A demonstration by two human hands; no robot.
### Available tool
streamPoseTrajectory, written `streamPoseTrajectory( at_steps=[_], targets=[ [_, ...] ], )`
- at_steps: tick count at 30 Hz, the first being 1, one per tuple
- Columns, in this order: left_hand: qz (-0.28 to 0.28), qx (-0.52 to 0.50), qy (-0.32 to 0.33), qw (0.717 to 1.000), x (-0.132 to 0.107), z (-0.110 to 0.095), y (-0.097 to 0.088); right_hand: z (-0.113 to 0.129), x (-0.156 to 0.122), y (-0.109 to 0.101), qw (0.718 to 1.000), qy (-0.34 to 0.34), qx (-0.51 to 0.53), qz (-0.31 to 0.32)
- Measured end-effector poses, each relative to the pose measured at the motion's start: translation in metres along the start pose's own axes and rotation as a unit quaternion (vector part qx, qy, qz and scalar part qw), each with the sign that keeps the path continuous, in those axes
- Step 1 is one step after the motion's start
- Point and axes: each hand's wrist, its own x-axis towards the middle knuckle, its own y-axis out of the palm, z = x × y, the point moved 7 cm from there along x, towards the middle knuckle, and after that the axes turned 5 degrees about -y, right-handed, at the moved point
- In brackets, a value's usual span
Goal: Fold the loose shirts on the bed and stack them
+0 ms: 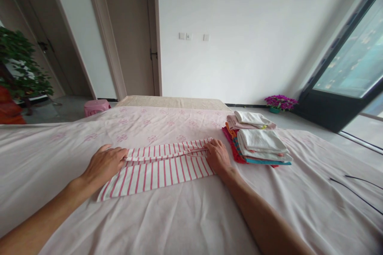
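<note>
A white garment with red stripes [161, 173] lies partly folded on the bed, its far strip turned over along its length. My left hand [106, 163] pinches the left end of this folded strip. At the other end, my right hand [218, 155] grips the fold, its fingertips curled over the cloth. A thin pale band or cord shows inside the fold near my right hand. The garment's near left corner spreads flat toward me. Just beyond my right hand is a stack of folded clothes [261, 143], with white pieces on top and coloured ones below.
A pale pink sheet [179, 223] with wrinkles covers the bed. Two dark cords [356, 193] lie at the right. Past the bed are a pink stool [97, 106], purple flowers in a pot [279, 102], a green plant [20, 61] and a closed door [128, 32].
</note>
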Motion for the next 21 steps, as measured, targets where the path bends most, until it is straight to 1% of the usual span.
streamPoseTrajectory(
  at_steps=[3,6,9,12,15,17,21],
  targets=[
    [0.009,-0.001,0.013,1.000,-0.004,0.000,0.004,0.000,-0.001,-0.002,1.000,0.003,-0.004,0.002],
    [0.020,-0.019,-0.014,1.000,-0.003,0.004,0.004,0.000,-0.002,-0.003,1.000,0.005,-0.017,0.008],
    [-0.003,-0.032,-0.039,0.999,0.002,0.004,-0.004,0.002,-0.003,-0.006,1.000,0.000,-0.024,0.000],
    [-0.012,-0.101,-0.042,0.994,0.008,-0.006,-0.007,0.005,-0.003,-0.008,1.000,-0.009,-0.022,-0.007],
    [0.002,-0.171,-0.006,0.985,0.010,-0.024,0.003,0.008,-0.003,-0.005,0.999,-0.030,-0.010,0.015],
    [0.004,-0.175,0.016,0.985,0.009,-0.033,0.013,0.008,-0.003,-0.002,0.999,-0.036,-0.004,0.032],
    [-0.010,-0.141,0.008,0.990,0.005,-0.034,0.031,0.005,-0.003,-0.001,0.999,-0.026,-0.005,0.037]
  ],
)
